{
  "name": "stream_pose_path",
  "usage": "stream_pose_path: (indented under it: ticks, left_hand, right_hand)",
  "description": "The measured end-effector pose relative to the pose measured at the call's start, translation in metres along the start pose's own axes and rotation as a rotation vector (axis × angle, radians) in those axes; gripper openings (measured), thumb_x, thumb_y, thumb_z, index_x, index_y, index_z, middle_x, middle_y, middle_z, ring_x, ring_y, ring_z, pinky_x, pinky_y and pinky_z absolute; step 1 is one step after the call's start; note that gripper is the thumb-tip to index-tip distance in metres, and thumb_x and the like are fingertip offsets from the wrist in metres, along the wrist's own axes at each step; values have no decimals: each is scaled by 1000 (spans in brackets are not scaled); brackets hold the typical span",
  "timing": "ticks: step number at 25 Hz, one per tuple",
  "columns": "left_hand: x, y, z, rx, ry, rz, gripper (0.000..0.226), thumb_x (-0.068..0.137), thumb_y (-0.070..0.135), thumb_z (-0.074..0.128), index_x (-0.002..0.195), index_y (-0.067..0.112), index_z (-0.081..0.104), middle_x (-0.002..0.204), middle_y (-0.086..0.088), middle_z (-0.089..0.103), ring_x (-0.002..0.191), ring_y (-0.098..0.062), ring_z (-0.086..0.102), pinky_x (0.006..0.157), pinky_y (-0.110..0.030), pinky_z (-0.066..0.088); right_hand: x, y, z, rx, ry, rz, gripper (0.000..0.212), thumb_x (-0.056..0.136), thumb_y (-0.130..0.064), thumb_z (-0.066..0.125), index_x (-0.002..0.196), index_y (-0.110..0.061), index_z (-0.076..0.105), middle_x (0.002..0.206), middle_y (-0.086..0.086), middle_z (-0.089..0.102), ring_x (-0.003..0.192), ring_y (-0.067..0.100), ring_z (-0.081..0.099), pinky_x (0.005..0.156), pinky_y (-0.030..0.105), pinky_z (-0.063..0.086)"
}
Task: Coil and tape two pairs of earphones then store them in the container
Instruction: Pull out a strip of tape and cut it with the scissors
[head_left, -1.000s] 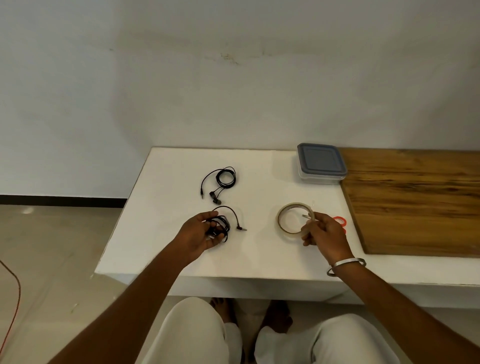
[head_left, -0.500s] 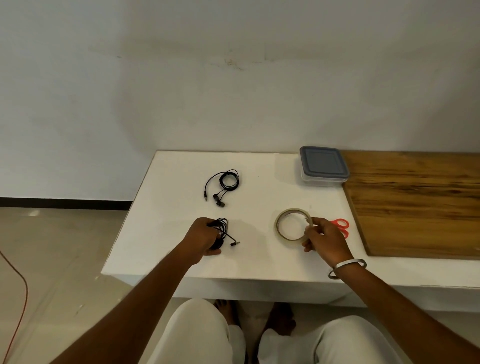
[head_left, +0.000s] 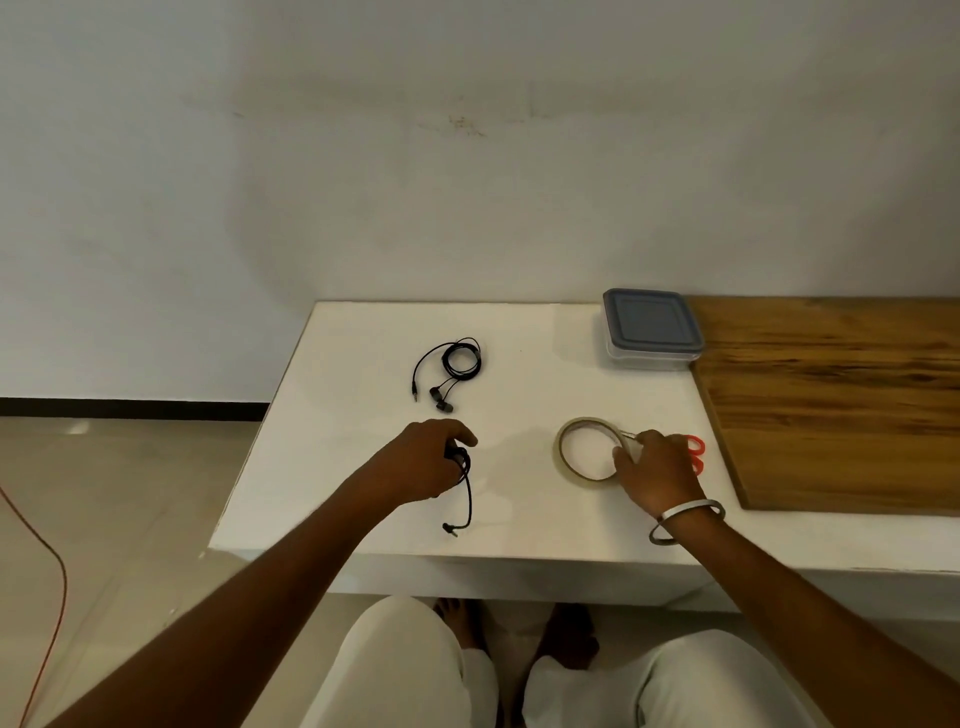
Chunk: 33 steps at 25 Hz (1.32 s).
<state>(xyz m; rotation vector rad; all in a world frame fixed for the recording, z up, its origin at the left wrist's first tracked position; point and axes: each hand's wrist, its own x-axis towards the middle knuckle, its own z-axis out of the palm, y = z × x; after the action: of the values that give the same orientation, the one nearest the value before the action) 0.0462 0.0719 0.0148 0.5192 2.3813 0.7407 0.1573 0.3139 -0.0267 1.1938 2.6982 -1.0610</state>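
Note:
My left hand (head_left: 421, 462) grips a coiled pair of black earphones (head_left: 464, 486) just above the white table (head_left: 337, 441); the cord's tail with the plug hangs down towards the front edge. A second black pair of earphones (head_left: 451, 370) lies loosely coiled further back on the table. My right hand (head_left: 657, 470) pinches the right side of a clear tape roll (head_left: 576, 449) that lies flat on the table. A lidded clear container (head_left: 649, 327) with a grey lid stands at the back right.
Red-handled scissors (head_left: 695, 453) lie just right of my right hand, partly hidden by it. A wooden board (head_left: 841, 400) covers the table's right part. A wall rises right behind the table. An orange cable (head_left: 47, 587) runs over the floor at left.
My left hand has gathered the near earphones into its fist and lifted them slightly; the plug end now trails down toward me. My right hand stays on the tape roll.

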Motion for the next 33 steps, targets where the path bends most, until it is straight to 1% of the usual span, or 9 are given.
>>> stream_pose_path:
  ticks: [3,6,9,13,16,21,26,30,33]
  left_hand:
    - [0,13,-7,123,5,18,36,93,10,51,128,19,52,114,-4,63,70,-18,58,66,-27,52]
    - [-3,26,-13,84,-40,42,46,88,3,56,131,16,48,101,-3,62,60,-19,60,50,-22,47]
    - [-6,27,-22,38,-49,41,49,85,-1,59,130,13,49,93,-2,65,69,-22,63,52,-24,48]
    - [-8,16,-41,-108,-197,61,37,89,10,65,125,15,56,91,-1,70,75,-11,66,71,-25,53]
    - [-16,8,-53,-444,-400,110,36,91,5,61,125,14,57,90,-2,68,75,-11,64,75,-26,52]
    - [-22,-2,-55,-815,-381,168,38,92,3,53,129,12,52,91,-2,61,69,-14,59,67,-25,51]
    - [-26,-2,-40,-886,-326,141,40,89,7,56,126,21,57,91,2,63,63,-9,53,66,-22,46]
    - [-24,3,-29,-819,-163,113,32,93,1,54,121,15,60,79,6,67,52,-7,45,58,-18,45]
    - [-14,3,-25,-797,27,-8,30,89,0,56,116,11,64,59,10,62,44,-7,39,61,-23,43]
  right_hand:
    - [-33,-36,8,152,120,-460,31,87,-19,63,115,-10,55,117,8,48,90,16,58,75,16,45]
    - [-77,-81,23,440,-461,-534,29,89,-32,62,114,-18,55,103,-3,63,91,7,61,72,13,45]
    - [-85,-93,30,524,-671,-456,30,90,-26,61,117,-18,49,83,0,71,81,9,67,75,19,49]
    - [-59,-84,22,386,-391,-535,11,93,-19,56,102,-18,63,66,-3,66,59,9,64,63,19,51]
    - [-38,-72,16,210,-251,-596,15,94,-20,54,99,-16,68,74,-6,65,67,6,62,63,13,45]
    - [-21,-52,27,65,-214,-427,24,95,-27,53,85,-12,68,89,7,70,77,19,63,71,28,50]
    - [-44,-75,30,940,-618,97,13,97,-16,51,105,-7,57,108,20,64,86,37,69,76,51,58]
    - [-58,-85,23,1066,-936,102,40,98,-40,42,124,-11,53,120,21,61,100,44,65,81,52,56]
    - [-64,-85,19,1008,-1009,48,46,92,-41,52,132,-18,44,125,20,58,101,43,65,79,52,57]
